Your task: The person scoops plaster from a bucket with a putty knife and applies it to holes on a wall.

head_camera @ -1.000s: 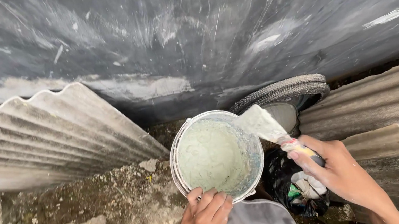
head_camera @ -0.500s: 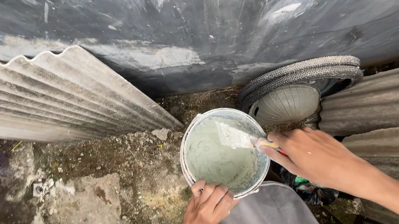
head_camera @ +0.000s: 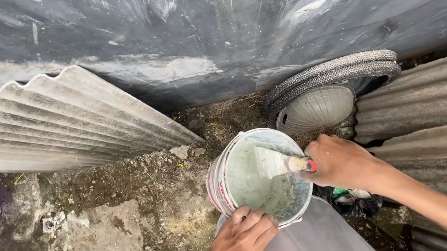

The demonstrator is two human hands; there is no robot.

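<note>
A white bucket [head_camera: 221, 179] holding pale grey-green paint rests tilted on my grey-clad knee [head_camera: 310, 247]. My left hand [head_camera: 245, 236] grips the bucket's near rim. My right hand [head_camera: 340, 162] holds a flat paintbrush [head_camera: 275, 163] by its handle, and the paint-coated bristles dip inside the bucket.
A dark, stained wall [head_camera: 209, 22] fills the top. Corrugated sheets lean at the left [head_camera: 49, 126] and lie at the right [head_camera: 435, 96]. Tyres [head_camera: 338, 71] and a ribbed pale dome [head_camera: 317, 107] sit beyond the bucket. Rough concrete and dirt ground [head_camera: 88, 238] spreads at the lower left.
My right hand has brought the brush down from above the bucket's right rim into the paint. The view has shifted so the bucket sits lower and further right.
</note>
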